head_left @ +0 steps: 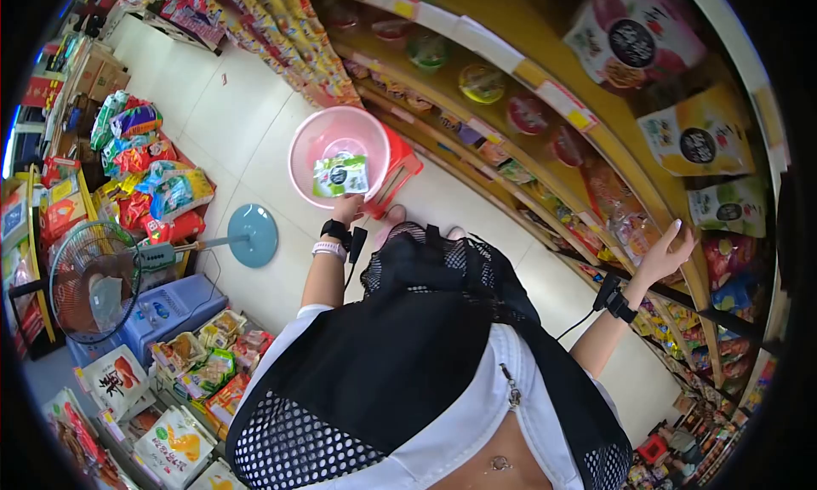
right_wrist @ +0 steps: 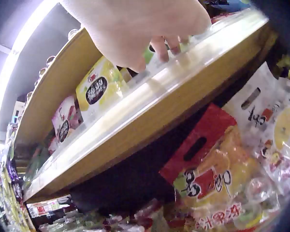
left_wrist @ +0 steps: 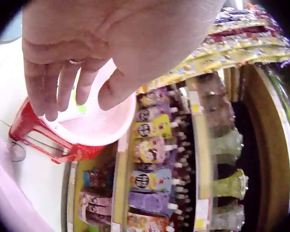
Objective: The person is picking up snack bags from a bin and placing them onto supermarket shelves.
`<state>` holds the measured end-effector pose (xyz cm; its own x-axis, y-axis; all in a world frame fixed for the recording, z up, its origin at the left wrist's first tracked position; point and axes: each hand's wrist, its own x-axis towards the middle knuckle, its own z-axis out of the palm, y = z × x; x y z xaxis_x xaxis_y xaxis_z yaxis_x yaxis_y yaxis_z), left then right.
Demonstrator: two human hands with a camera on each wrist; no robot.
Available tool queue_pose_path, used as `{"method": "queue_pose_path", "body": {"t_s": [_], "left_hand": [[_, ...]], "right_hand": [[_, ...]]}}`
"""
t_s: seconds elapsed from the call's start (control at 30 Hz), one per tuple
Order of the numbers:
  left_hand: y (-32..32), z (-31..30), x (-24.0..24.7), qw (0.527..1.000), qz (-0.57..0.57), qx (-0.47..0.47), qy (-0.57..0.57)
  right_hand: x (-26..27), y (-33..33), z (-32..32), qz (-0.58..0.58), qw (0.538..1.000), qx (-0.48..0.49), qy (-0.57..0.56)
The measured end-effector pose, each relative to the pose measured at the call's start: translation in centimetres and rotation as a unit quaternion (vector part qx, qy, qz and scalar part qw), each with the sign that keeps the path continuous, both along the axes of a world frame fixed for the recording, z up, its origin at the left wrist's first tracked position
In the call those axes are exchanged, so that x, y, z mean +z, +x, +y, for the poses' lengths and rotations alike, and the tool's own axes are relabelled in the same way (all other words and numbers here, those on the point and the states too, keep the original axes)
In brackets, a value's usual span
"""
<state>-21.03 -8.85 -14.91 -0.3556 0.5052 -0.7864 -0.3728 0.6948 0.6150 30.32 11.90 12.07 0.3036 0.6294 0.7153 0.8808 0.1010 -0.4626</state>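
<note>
I think the red plastic stool [head_left: 400, 167] raises the round pink plastic basin [head_left: 306, 150] within reach; left hand [head_left: 346, 207] and right hand [head_left: 663, 259] have loosely spread fingers.

the person wears a black-and-white top [head_left: 366, 362] with mesh panels [head_left: 298, 435], black wristbands [head_left: 337, 231] with cables [head_left: 575, 326], and a ring [left_wrist: 76, 62].

This is a shop, by the look of it a snack or grocery store. Long wooden shelves [right_wrist: 145, 123] carry rows of printed pouches [head_left: 728, 207], lidded cups [head_left: 482, 83] and spouted packs [left_wrist: 151, 180], with price labels [head_left: 566, 105] along the shelf edges. Strips of yellow packets [head_left: 281, 35] hang at one end. Across the pale tiled floor [head_left: 230, 167], bright bags [head_left: 180, 192] are heaped, near white packets [head_left: 174, 443] set in rows. A long ceiling light [right_wrist: 10, 65] shines overhead.
</note>
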Motion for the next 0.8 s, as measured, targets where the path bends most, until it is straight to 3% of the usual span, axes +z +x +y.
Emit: {"method": "queue_pose_path", "body": {"t_s": [0.03, 0.07, 0.1, 0.17, 0.3, 0.43, 0.6, 0.67, 0.77, 0.8], "left_hand": [[-0.9, -0.7, -0.9, 0.999, -0.008, 0.03, -0.015], [-1.5, -1.3, -2.0, 0.998, -0.018, 0.057, -0.03], [-2.5, -1.9, -3.4, 0.998, -0.022, 0.054, -0.037], [-4.7, -2.9, -6.5, 0.976, -0.11, 0.19, -0.017], [-7.9, -3.7, -11.2, 0.954, -0.135, 0.268, 0.032], [-10.0, -3.6, -14.3, 0.926, -0.175, 0.334, 0.005], [-11.9, -1.9, -15.7, 0.916, -0.224, 0.317, -0.101], [-13.0, -2.0, -16.0, 0.926, -0.281, 0.252, -0.023], [-12.7, -2.1, -20.3, 0.908, -0.286, 0.301, 0.05], [-12.7, -1.6, -19.1, 0.898, -0.317, 0.307, 0.002]], "right_hand": [[-0.6, -0.3, 0.0, -0.08, 0.997, -0.019, 0.016], [-0.5, -0.6, 0.1, -0.084, 0.996, -0.021, 0.009], [-0.4, -1.1, 0.2, -0.066, 0.998, -0.025, -0.004], [-0.3, -1.5, 0.2, -0.055, 0.998, -0.037, -0.022], [0.4, -1.7, 0.4, -0.077, 0.993, -0.069, -0.06], [1.5, -2.0, -0.1, -0.047, 0.987, -0.067, -0.139], [1.9, 0.0, 0.7, -0.073, 0.976, -0.081, -0.188], [1.6, 0.3, 0.9, -0.077, 0.972, -0.089, -0.202], [1.3, 0.6, 1.3, -0.06, 0.972, -0.104, -0.204], [1.3, 1.2, 1.4, -0.063, 0.973, -0.094, -0.201]]}}
